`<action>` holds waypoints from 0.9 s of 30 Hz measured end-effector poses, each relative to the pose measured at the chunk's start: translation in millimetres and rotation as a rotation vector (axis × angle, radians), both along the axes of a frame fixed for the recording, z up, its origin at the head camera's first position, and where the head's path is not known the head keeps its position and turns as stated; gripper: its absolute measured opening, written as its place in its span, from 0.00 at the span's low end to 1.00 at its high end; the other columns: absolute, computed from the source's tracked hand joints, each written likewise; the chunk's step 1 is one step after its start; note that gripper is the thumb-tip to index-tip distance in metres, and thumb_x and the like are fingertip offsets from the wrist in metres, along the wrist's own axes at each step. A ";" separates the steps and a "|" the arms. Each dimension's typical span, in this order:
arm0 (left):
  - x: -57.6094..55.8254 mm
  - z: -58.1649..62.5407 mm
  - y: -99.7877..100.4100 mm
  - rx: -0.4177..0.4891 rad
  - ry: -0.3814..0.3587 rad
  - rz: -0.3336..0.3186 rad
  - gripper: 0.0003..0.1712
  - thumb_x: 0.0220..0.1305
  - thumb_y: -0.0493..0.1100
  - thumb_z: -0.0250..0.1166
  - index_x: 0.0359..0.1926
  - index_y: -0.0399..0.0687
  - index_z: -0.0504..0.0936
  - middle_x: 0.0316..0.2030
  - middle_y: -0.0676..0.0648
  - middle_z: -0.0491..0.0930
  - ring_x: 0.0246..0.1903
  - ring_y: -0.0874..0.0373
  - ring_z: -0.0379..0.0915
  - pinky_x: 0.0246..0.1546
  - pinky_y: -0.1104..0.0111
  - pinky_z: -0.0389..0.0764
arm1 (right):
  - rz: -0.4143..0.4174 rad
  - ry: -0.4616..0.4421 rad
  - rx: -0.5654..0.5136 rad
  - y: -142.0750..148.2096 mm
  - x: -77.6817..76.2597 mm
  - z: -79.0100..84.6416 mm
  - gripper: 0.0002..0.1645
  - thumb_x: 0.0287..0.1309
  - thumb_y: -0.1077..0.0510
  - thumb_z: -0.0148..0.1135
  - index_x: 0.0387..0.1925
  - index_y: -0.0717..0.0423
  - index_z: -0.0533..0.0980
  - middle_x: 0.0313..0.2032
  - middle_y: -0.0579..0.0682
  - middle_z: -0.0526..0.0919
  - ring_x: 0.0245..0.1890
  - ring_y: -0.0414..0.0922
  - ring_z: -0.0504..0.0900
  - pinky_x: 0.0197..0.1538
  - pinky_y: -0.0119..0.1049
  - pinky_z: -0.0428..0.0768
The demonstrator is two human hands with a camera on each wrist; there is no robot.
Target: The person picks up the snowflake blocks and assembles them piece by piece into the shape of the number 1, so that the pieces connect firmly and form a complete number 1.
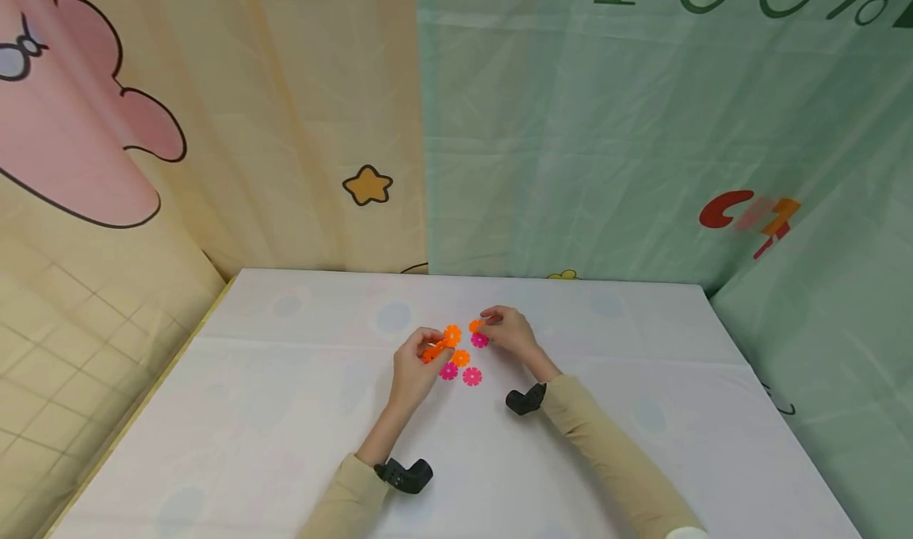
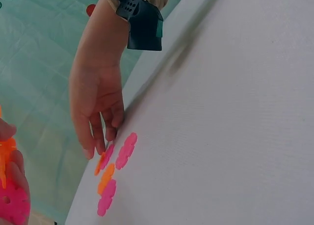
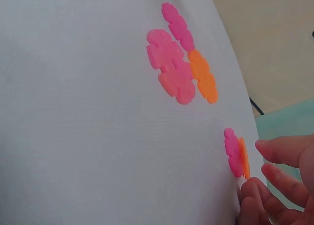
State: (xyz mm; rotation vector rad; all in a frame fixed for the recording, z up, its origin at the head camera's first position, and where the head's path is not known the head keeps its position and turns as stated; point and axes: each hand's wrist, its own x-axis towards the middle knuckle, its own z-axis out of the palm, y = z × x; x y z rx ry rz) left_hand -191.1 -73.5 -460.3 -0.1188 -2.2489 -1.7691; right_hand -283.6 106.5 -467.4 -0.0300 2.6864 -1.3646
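My left hand (image 1: pixel 414 376) pinches a cluster of orange notched plastic flower discs (image 1: pixel 452 335) above the white table. In the left wrist view a pink disc (image 2: pixel 13 203) also shows among those fingers. To the right, my right hand (image 1: pixel 512 333) reaches down with thumb and fingers apart. Its fingertips are right at an orange disc (image 3: pixel 244 158), which overlaps a pink disc (image 3: pixel 233 153) on the table. Between the hands lie another orange disc (image 1: pixel 461 358) and two pink discs, one nearer the left hand (image 1: pixel 448 371) and one closer to me (image 1: pixel 472 376).
The white tablecloth (image 1: pixel 271 412) has faint pale dots and runs back to a printed curtain (image 1: pixel 571 166). A black camera mount (image 1: pixel 405 475) sits on the left wrist, and another mount (image 1: pixel 526 399) on the right one.
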 end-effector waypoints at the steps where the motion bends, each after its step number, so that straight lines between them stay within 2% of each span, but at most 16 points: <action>1: 0.2 0.0 0.0 -0.002 0.013 0.007 0.11 0.56 0.36 0.69 0.40 0.41 0.79 0.39 0.43 0.82 0.36 0.54 0.76 0.35 0.79 0.78 | -0.005 0.003 0.010 -0.8 0.0 -0.2 0.18 0.55 0.55 0.67 0.48 0.57 0.79 0.43 0.56 0.83 0.29 0.44 0.80 0.36 0.33 0.82; 5: 0.8 0.2 -0.4 0.008 0.033 0.017 0.12 0.53 0.37 0.72 0.38 0.43 0.80 0.37 0.45 0.82 0.35 0.54 0.73 0.32 0.79 0.77 | -0.016 0.026 0.067 -3.1 -1.3 -2.0 0.19 0.55 0.53 0.68 0.47 0.57 0.80 0.43 0.54 0.84 0.34 0.46 0.80 0.40 0.35 0.81; 9: 0.2 -0.3 -0.3 0.021 0.030 -0.002 0.14 0.53 0.39 0.73 0.41 0.44 0.81 0.39 0.45 0.83 0.36 0.54 0.72 0.32 0.79 0.75 | -0.019 0.034 0.123 -4.3 -2.0 -4.3 0.20 0.54 0.52 0.68 0.47 0.56 0.81 0.45 0.53 0.84 0.43 0.48 0.80 0.49 0.40 0.79; 12: 0.7 1.9 0.9 0.006 0.031 -0.010 0.14 0.54 0.38 0.72 0.42 0.43 0.82 0.41 0.44 0.84 0.36 0.54 0.72 0.33 0.79 0.74 | -0.020 0.030 0.137 -4.4 -2.4 -5.5 0.20 0.53 0.52 0.69 0.47 0.55 0.82 0.46 0.53 0.84 0.45 0.49 0.79 0.51 0.43 0.78; 15: 8.3 15.8 3.0 -0.023 0.042 -0.022 0.12 0.57 0.36 0.70 0.43 0.40 0.82 0.41 0.42 0.84 0.33 0.57 0.71 0.32 0.78 0.74 | -0.017 0.045 0.142 -3.9 -2.8 -6.0 0.19 0.51 0.52 0.71 0.45 0.55 0.81 0.43 0.52 0.84 0.42 0.49 0.79 0.49 0.42 0.79; 19: 19.5 35.1 4.5 -0.041 0.052 -0.039 0.10 0.59 0.35 0.67 0.42 0.37 0.82 0.35 0.39 0.84 0.27 0.60 0.70 0.25 0.78 0.73 | -0.019 0.070 0.134 -2.5 -2.5 -7.1 0.18 0.51 0.54 0.72 0.44 0.56 0.79 0.37 0.52 0.82 0.36 0.47 0.77 0.41 0.37 0.78; 21: 20.1 37.1 4.4 -0.045 0.051 -0.038 0.09 0.60 0.36 0.66 0.42 0.37 0.82 0.31 0.39 0.84 0.26 0.59 0.70 0.23 0.78 0.72 | -0.025 0.076 0.125 -1.8 -1.8 -7.4 0.17 0.52 0.55 0.70 0.43 0.56 0.79 0.35 0.52 0.81 0.34 0.46 0.77 0.39 0.35 0.78; 23: 20.0 37.5 4.1 -0.047 0.048 -0.035 0.09 0.60 0.36 0.66 0.41 0.36 0.82 0.30 0.38 0.84 0.25 0.59 0.70 0.22 0.78 0.72 | -0.029 0.080 0.122 -1.2 -0.9 -7.7 0.15 0.55 0.56 0.68 0.44 0.55 0.79 0.35 0.52 0.81 0.33 0.46 0.76 0.38 0.33 0.77; 27: 8.4 20.6 1.8 -0.058 0.030 -0.021 0.09 0.61 0.38 0.66 0.41 0.37 0.82 0.29 0.38 0.84 0.25 0.57 0.70 0.20 0.78 0.70 | -0.021 0.102 0.113 -0.1 2.0 -6.0 0.13 0.60 0.57 0.62 0.45 0.56 0.81 0.36 0.53 0.82 0.34 0.46 0.75 0.37 0.33 0.77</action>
